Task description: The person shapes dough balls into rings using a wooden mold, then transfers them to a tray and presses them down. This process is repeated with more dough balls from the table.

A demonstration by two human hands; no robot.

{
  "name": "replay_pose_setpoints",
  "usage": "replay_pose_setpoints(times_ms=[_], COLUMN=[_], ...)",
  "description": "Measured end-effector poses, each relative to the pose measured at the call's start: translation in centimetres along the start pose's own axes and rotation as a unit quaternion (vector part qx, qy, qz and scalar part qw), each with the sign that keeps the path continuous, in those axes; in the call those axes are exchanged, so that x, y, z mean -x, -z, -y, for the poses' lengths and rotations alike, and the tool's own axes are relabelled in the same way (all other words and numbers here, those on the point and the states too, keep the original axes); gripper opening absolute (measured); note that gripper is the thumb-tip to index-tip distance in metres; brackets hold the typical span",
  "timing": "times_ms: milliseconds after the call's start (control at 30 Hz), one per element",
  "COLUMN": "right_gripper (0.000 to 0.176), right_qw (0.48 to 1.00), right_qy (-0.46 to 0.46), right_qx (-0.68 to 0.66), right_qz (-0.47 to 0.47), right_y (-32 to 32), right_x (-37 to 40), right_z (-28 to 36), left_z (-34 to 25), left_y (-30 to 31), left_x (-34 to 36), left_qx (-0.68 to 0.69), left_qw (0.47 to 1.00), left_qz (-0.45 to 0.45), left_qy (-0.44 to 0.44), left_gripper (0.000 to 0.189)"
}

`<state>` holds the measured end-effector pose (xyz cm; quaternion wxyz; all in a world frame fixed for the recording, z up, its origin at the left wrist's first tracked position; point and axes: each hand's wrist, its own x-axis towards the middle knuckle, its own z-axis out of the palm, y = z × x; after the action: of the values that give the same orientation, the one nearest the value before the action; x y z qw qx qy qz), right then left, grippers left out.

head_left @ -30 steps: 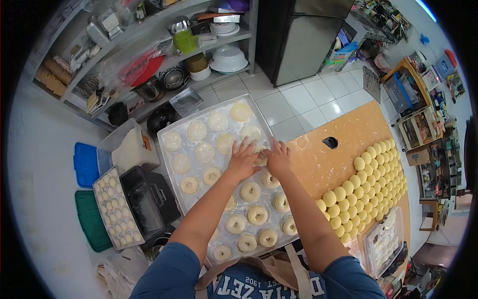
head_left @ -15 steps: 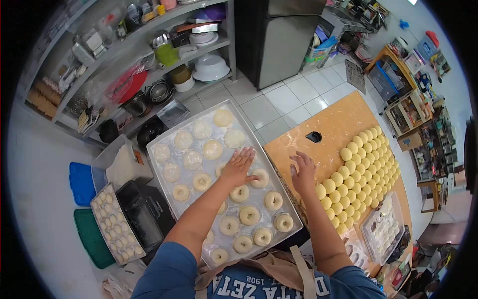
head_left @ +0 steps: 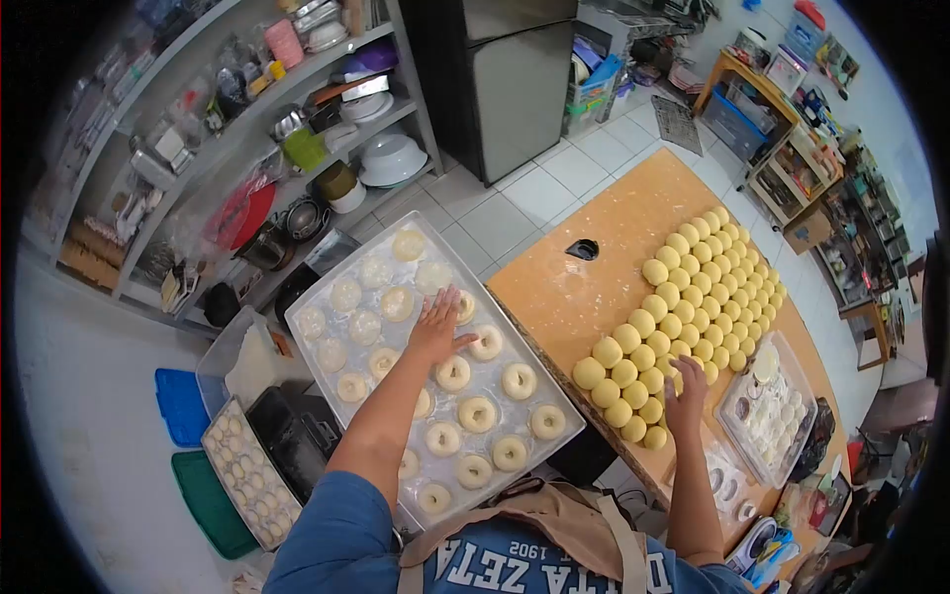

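Observation:
My left hand (head_left: 435,332) is spread flat over the metal tray (head_left: 572,421), covering part of a dough ring near its middle. Rings of pale dough, such as one (head_left: 477,414) with a hole, fill the lower tray, and flat dough discs (head_left: 374,270) lie at its upper left. Over the wooden table (head_left: 539,297), my right hand (head_left: 685,391) is at the lower edge of the rows of yellow dough balls (head_left: 683,297). Its fingers are apart and slightly bent; nothing shows between them.
A floured plastic box (head_left: 767,406) and ring cutters (head_left: 727,485) are on the table's right side. A smaller tray of dough pieces (head_left: 247,470) stands at the lower left. Shelves (head_left: 267,109) and a dark fridge (head_left: 520,89) are beyond.
My right hand has moved right and down, from the bare wood beside the balls to their lower edge. My left hand stays over the tray. The whole view has shifted.

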<state>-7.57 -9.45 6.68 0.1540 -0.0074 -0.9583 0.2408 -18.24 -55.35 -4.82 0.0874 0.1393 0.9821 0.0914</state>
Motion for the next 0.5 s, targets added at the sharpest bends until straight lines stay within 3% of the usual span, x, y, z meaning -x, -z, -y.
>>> replay_pose_setpoints(times_ms=[167,367,467,500], right_gripper=[0.033,0.036,0.04,0.042], right_qw=[0.996,0.984,0.963,0.959], right_qy=[-0.075,-0.144,-0.237,-0.238], right_qx=[0.051,0.1,0.128,0.146], right_qz=[-0.003,-0.036,-0.029,-0.039], right_y=[4.6,10.3,13.2,13.3], right_x=[5.4,12.4,16.3,18.3], right_z=[-5.4,-12.2,-17.5,-20.7], left_z=[-0.5,3.0,3.0,2.4], left_y=[0.1,-0.1,-1.7,-2.0], left_x=[-0.6,2.2,6.4,7.9], left_qx=[0.004,0.127,0.123,0.141], left_qw=[0.999,0.948,0.934,0.928], left_qz=[0.039,-0.233,-0.277,-0.314], left_qy=[0.007,0.175,0.19,0.143], left_gripper=[0.092,0.089,0.084,0.083])
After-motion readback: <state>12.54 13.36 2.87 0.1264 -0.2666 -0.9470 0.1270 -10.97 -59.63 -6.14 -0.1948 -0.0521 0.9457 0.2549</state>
